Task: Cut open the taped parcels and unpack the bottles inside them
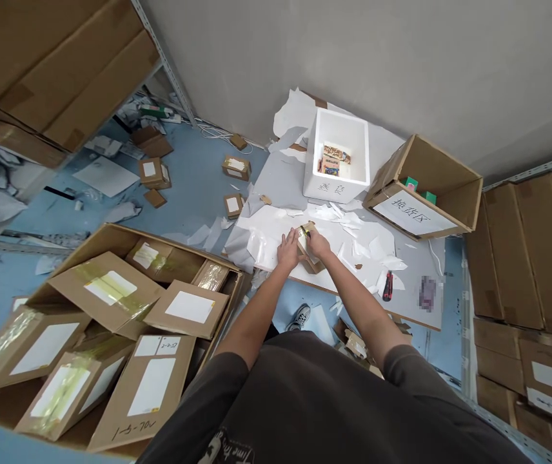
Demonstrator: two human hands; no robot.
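Observation:
A small cardboard box (311, 263) sits at the near edge of the littered table, between my hands. My left hand (287, 249) presses against its left side, fingers on the cardboard. Over the top of the box, my right hand (319, 245) is closed around a small dark and yellow tool (304, 232) that looks like a box cutter; the fingers hide most of it. Torn white paper scraps (336, 214) lie just beyond the hands. To the right, a red and black tool (387, 286) rests on the table.
Behind stand a white foam box (336, 191) with small packets inside and an open carton (454, 209) holding green boxes. A large carton (106, 232) of labelled parcels stands at left. Small boxes (236, 167) lie on the blue floor; stacked cartons (512, 258) fill the right shelf.

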